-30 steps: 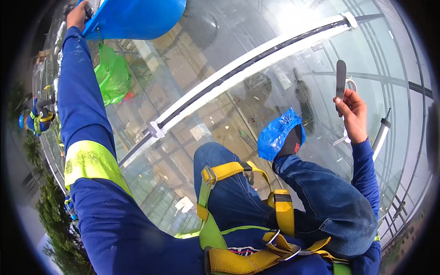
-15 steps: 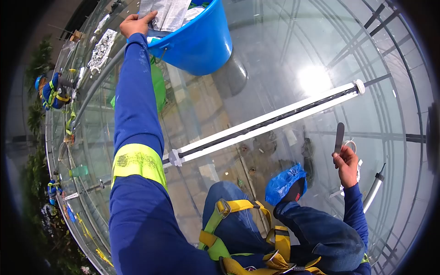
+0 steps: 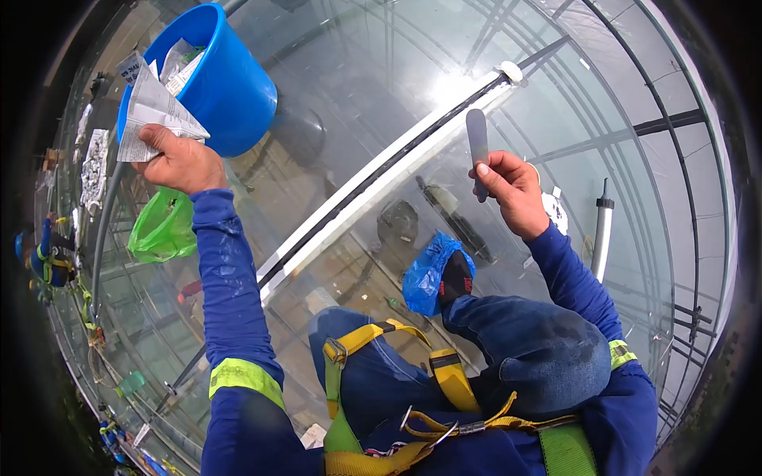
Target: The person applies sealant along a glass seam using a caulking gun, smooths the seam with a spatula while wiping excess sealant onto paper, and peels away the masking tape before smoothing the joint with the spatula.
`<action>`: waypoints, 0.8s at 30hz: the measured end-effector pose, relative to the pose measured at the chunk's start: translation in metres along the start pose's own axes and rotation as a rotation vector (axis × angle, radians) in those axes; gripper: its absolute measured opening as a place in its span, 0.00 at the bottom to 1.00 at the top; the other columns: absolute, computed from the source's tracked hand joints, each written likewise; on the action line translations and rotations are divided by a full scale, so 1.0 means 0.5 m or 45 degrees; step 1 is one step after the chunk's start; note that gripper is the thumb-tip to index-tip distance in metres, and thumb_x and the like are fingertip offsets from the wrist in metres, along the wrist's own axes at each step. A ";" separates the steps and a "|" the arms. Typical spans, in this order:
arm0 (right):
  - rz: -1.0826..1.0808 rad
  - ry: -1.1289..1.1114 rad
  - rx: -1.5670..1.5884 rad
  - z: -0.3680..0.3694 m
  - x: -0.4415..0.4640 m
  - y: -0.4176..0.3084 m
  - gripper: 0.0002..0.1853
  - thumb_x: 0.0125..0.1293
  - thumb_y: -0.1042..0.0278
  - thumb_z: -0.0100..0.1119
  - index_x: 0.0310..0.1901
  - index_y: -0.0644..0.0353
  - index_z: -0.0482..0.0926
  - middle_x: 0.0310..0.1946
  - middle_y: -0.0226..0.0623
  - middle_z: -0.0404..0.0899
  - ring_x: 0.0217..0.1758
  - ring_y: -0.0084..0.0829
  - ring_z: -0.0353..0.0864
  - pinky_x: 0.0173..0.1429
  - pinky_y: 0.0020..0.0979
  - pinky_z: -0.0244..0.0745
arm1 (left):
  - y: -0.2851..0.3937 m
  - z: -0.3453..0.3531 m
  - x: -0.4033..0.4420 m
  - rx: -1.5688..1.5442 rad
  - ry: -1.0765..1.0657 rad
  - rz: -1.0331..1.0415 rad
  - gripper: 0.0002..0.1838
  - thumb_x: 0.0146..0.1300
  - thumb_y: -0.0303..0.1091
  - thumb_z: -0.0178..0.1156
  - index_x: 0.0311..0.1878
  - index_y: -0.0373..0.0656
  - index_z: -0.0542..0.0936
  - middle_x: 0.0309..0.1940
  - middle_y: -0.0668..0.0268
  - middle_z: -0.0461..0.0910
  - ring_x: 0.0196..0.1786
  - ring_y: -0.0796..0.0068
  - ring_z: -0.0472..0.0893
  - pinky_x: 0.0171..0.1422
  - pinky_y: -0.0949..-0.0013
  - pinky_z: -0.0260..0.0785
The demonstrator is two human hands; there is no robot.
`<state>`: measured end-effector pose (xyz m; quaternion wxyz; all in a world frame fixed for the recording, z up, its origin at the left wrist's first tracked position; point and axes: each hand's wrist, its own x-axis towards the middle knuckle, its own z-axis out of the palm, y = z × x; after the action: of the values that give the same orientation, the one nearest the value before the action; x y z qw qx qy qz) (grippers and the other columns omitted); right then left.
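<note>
My left hand (image 3: 184,161) pinches a folded sheet of newspaper (image 3: 165,109) between thumb and fingers. The sheet overlaps the near rim of a blue bucket (image 3: 242,95), which has more paper inside. In my right hand (image 3: 512,190) is a thin, flat spatula (image 3: 477,136) with a rounded end, its blade pointing up. Between my hands a dark strip of sealant (image 3: 373,178) runs diagonally across the glass, with white masking tape (image 3: 432,151) along both sides. The spatula is raised to the right of this strip, apart from it.
A sealant gun (image 3: 602,238) lies on the glass at right. A green plastic bag (image 3: 163,226) sits below the bucket. My foot wears a blue plastic shoe cover (image 3: 425,274). At far left, a person in a harness (image 3: 55,258) is beyond a grey hose (image 3: 105,230).
My left hand has come back from the bucket toward me, bringing the newspaper. My right hand still holds the spatula upright. The view has turned, so the bucket and strip appear farther left.
</note>
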<state>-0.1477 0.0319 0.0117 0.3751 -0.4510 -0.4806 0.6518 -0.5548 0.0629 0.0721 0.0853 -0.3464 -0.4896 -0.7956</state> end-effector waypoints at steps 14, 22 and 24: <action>-0.141 -0.203 -0.013 0.113 -0.025 0.040 0.11 0.68 0.75 0.58 0.50 0.68 0.78 0.38 0.31 0.82 0.41 0.18 0.79 0.46 0.24 0.76 | 0.211 -0.018 -0.465 -1.310 -0.447 -1.649 0.21 0.72 0.44 0.55 0.60 0.41 0.72 0.54 0.62 0.77 0.57 0.70 0.75 0.63 0.62 0.66; -0.135 -0.189 -0.403 0.115 -0.013 0.034 0.07 0.67 0.74 0.57 0.44 0.67 0.76 0.31 0.30 0.80 0.34 0.18 0.77 0.40 0.26 0.74 | 0.101 -0.103 -0.418 -0.812 -0.284 -1.313 0.13 0.69 0.28 0.60 0.54 0.35 0.77 0.49 0.62 0.81 0.50 0.72 0.80 0.58 0.64 0.74; -0.237 -0.048 -0.367 0.086 0.008 0.029 0.08 0.65 0.73 0.61 0.43 0.65 0.76 0.29 0.28 0.79 0.31 0.18 0.75 0.38 0.25 0.73 | 0.086 -0.133 -0.358 -0.760 -0.215 -1.207 0.13 0.71 0.30 0.58 0.56 0.38 0.77 0.52 0.63 0.81 0.53 0.70 0.80 0.58 0.63 0.74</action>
<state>-0.1905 0.0194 0.0023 0.3563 -0.4412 -0.6159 0.5468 -0.4318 -0.0511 -0.0292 -0.4224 -0.1603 -0.3505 -0.8204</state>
